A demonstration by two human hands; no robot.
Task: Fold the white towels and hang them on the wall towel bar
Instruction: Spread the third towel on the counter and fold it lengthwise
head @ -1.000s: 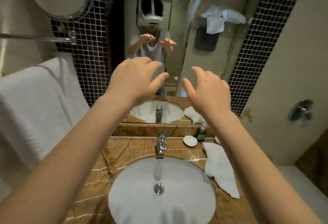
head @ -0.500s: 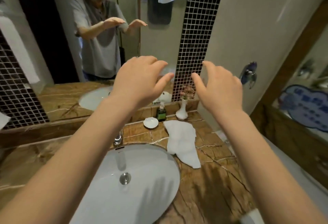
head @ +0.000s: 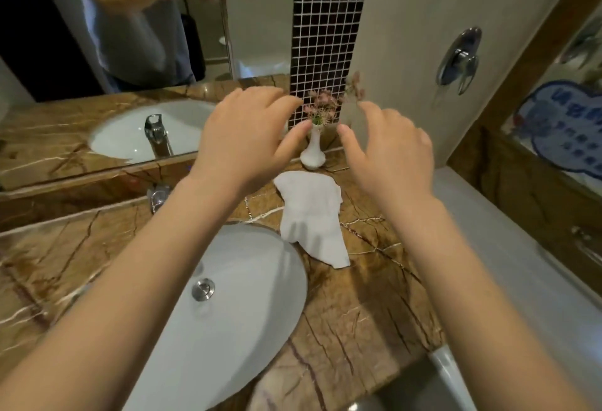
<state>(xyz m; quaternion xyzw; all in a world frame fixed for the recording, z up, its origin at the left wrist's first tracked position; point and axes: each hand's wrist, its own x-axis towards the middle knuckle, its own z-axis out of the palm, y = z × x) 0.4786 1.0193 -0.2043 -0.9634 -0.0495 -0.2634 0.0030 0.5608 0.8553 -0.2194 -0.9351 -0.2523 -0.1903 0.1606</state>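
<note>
1. Well, the brown marble desk [head: 351,329] takes up most of the room under the mirror [head: 65,52]; its right front is bare stone, space enough, I'd judge, to spread and fold a cloth.
2. The white sink [head: 247,329] is sunk into the desk on the left; its rim runs right by the towel, touching or just beside, I cannot tell; a careless drag could tip a corner into the bowl.
3. The white towel [head: 312,218] lies crumpled on the desk between the sink and the desk's right edge, untouched; no towel bar is in view from here.
4. The left hand [head: 244,143] and right hand [head: 391,156] hover side by side above the towel's far end, fingers loose and spread, holding nothing; poised, I think, to drop and pinch it.
5. A small white vase [head: 313,153] of pink flowers stands by the wall just behind the towel; it looks the easiest thing to knock.
</note>
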